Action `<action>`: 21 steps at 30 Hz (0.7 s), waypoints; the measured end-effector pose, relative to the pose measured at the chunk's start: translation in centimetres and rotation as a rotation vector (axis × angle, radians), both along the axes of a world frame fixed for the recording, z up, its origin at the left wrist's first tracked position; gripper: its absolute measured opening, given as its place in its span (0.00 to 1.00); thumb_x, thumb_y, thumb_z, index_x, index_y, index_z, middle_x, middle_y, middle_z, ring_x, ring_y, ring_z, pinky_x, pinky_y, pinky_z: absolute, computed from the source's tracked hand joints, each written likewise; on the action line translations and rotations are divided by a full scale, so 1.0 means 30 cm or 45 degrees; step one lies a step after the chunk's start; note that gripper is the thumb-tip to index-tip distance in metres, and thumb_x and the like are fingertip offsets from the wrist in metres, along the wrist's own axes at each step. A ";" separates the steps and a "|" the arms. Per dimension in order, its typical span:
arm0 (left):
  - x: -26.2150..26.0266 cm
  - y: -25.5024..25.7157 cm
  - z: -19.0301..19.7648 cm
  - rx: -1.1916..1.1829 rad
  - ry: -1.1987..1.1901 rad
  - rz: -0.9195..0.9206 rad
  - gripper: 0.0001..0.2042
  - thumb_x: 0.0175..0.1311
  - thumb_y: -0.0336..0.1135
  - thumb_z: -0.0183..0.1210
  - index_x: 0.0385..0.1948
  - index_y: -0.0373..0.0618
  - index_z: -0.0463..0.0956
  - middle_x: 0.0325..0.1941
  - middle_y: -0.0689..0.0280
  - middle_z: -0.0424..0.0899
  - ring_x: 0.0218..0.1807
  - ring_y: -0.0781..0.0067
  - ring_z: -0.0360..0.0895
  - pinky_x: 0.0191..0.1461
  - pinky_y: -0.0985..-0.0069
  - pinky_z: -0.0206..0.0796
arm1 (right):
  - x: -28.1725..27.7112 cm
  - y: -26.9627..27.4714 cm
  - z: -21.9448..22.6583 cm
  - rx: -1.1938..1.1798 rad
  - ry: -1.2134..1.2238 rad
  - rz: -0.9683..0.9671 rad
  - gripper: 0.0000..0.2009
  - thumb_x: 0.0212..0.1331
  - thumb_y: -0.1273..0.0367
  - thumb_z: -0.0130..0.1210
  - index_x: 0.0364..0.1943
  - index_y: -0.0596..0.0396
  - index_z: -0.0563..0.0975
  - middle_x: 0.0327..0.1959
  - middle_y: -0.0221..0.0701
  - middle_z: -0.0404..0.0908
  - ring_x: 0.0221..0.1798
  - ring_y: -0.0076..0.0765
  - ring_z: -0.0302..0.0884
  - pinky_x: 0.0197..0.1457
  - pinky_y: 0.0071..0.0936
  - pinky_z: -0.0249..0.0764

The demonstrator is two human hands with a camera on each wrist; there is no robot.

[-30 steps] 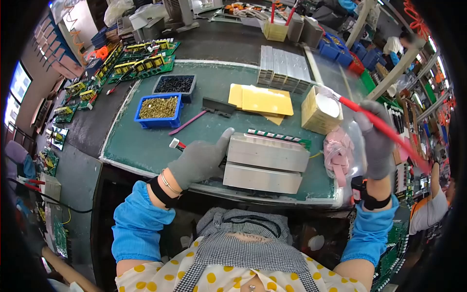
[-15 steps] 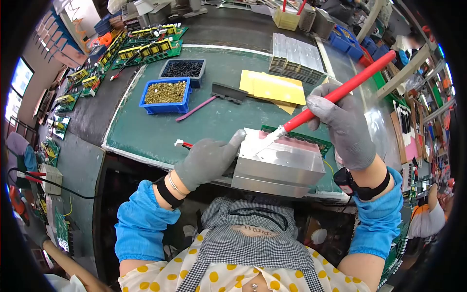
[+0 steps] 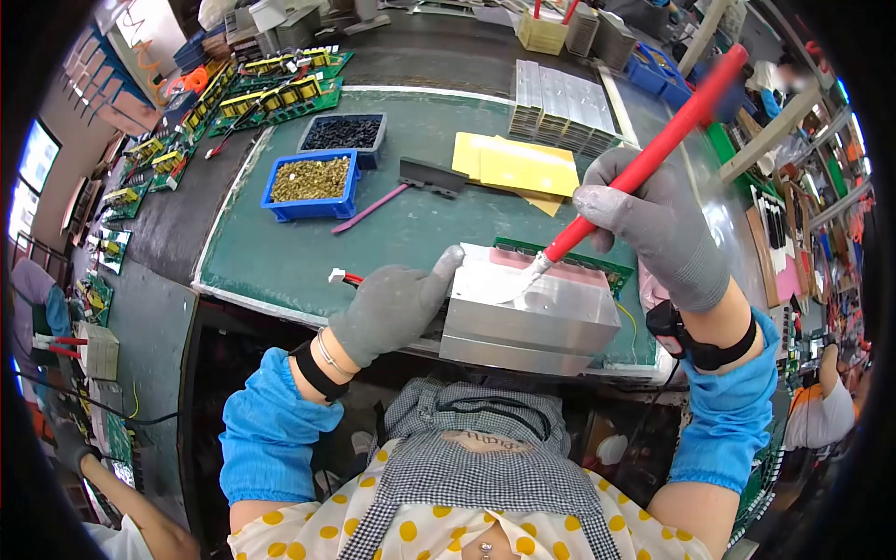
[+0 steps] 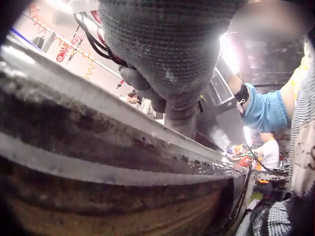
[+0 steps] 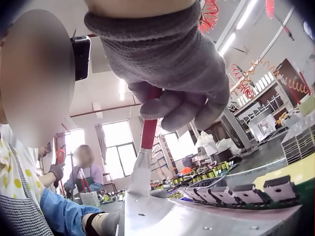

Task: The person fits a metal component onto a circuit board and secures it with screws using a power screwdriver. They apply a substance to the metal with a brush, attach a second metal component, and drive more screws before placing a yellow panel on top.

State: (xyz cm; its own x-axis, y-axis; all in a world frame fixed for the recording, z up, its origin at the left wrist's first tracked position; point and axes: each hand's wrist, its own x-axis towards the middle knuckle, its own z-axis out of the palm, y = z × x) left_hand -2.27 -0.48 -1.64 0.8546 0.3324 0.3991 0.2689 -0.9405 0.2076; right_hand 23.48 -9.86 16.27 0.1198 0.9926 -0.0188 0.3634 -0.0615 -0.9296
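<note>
My right hand (image 3: 658,229), in a grey glove, grips a brush with a red handle (image 3: 644,168). Its white-coated bristles (image 3: 537,266) press on the upper face of a silver metal housing (image 3: 527,327) by the table's front edge. White paste is smeared over that face's left part. My gloved left hand (image 3: 392,308) holds the housing's left end, thumb along its corner, the other fingers mostly hidden. A green circuit board (image 3: 611,272) shows along the far side. In the right wrist view the brush (image 5: 148,135) stands nearly upright on the metal face (image 5: 167,216).
Beyond the housing lie yellow sheets (image 3: 518,168), a black piece with a purple handle (image 3: 373,207), a blue bin of brass-coloured parts (image 3: 350,201) and a grey bin of black parts (image 3: 378,149). Stacked metal plates (image 3: 565,107) stand at the back; circuit boards (image 3: 280,98) line the left.
My right hand has brought the brush leftward from beside the white tub onto the housing, then slid the bristles slightly right. The housing has tilted; my left hand stays at its left end.
</note>
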 end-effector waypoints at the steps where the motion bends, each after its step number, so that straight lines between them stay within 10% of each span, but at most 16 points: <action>1: 0.000 0.000 -0.003 -0.001 0.002 0.000 0.33 0.60 0.30 0.54 0.69 0.35 0.54 0.23 0.59 0.78 0.23 0.54 0.77 0.27 0.58 0.67 | 0.010 -0.004 0.002 -0.013 -0.049 -0.031 0.13 0.56 0.61 0.62 0.30 0.59 0.77 0.24 0.29 0.79 0.25 0.20 0.76 0.30 0.20 0.73; 21: -0.004 -0.004 0.003 -0.045 0.014 -0.001 0.36 0.56 0.33 0.60 0.69 0.36 0.55 0.25 0.59 0.79 0.25 0.52 0.78 0.28 0.59 0.67 | 0.066 -0.063 0.052 0.128 -0.021 -0.182 0.14 0.58 0.60 0.61 0.32 0.58 0.79 0.23 0.29 0.77 0.25 0.21 0.74 0.33 0.19 0.70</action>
